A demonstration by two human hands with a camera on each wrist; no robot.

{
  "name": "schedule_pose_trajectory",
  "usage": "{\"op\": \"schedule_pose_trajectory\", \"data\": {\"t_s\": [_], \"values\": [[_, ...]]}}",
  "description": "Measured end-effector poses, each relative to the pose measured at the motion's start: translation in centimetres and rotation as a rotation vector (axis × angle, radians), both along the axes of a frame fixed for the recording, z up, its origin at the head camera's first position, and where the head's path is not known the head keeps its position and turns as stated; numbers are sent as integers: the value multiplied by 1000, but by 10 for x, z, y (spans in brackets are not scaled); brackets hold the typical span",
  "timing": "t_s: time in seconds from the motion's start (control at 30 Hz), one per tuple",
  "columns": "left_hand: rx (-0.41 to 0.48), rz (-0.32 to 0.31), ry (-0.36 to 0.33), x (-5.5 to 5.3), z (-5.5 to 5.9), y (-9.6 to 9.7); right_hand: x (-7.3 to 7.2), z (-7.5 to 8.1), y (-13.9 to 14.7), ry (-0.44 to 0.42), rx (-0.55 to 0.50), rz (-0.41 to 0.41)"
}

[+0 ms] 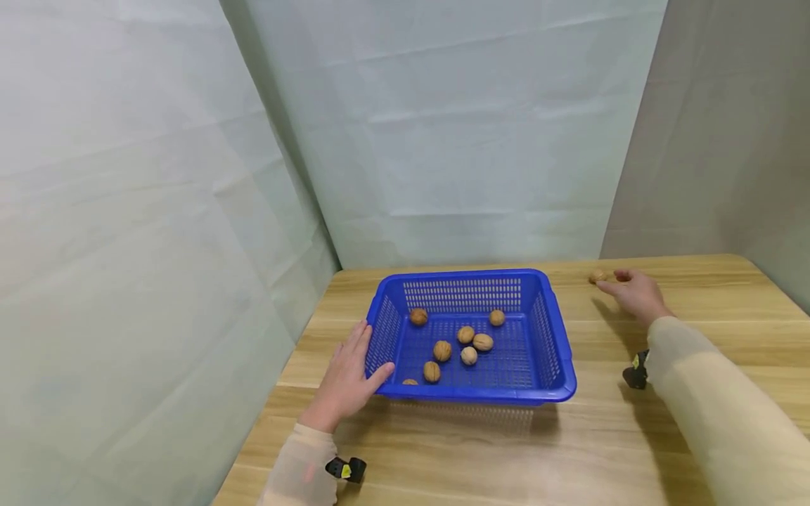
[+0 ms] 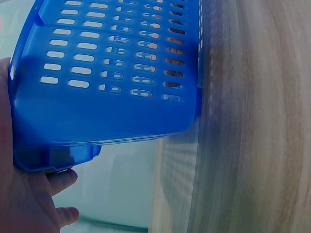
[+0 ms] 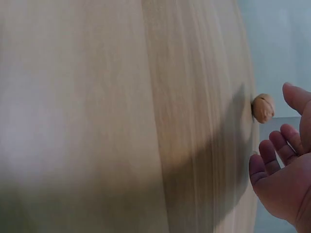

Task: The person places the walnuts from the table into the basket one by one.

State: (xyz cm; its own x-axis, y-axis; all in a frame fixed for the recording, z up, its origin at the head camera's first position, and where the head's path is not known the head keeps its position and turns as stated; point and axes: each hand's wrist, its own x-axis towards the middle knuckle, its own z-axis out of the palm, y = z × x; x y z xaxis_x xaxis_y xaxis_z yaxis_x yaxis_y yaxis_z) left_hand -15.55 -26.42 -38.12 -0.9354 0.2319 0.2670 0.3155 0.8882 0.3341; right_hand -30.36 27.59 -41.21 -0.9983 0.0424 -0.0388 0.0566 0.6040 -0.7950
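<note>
A blue plastic basket (image 1: 465, 395) with slotted walls stands on the table, and several walnuts (image 1: 442, 351) lie scattered on its floor. My left hand (image 1: 346, 376) rests along the basket's left rim, fingers straight and thumb spread over the front corner. In the left wrist view that hand (image 2: 24, 199) lies against the rim of the basket (image 2: 97, 116). Beyond the basket's right side, a single walnut (image 1: 598, 277) sits near the table's back edge. Close to it is my right hand (image 1: 639, 296); the right wrist view shows a gap between its parted fingers (image 3: 268, 151) and the walnut (image 3: 263, 108).
The wooden table (image 1: 607, 450) runs under the basket and both arms. Pale sheets (image 1: 468, 140) hang behind its back edge and along the left side. A dark wrist device (image 1: 636, 370) is strapped to the right forearm, and another (image 1: 346, 469) to the left.
</note>
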Motion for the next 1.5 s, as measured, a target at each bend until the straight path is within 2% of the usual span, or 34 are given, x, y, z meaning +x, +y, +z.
{"op": "schedule_pose_trajectory", "data": {"t_s": [0.2,0.5,0.7,0.87,1.03,1.27,1.5], "values": [[-1,4,14,1,-2,0,-11,-3,-8,1,35,-6],[5,-1,21,1,-5,0,-25,-13,-12,-5,53,35],[-4,3,18,3,-2,2,-26,-13,-18,16,28,62],[-1,1,29,4,-1,4,-27,-18,-26,57,48,108],[4,13,13,4,-2,2,-23,-21,-32,85,62,131],[17,16,12,3,-2,2,-8,-19,-34,63,32,140],[6,17,-1,0,-2,1,6,-26,-33,26,27,164]]}}
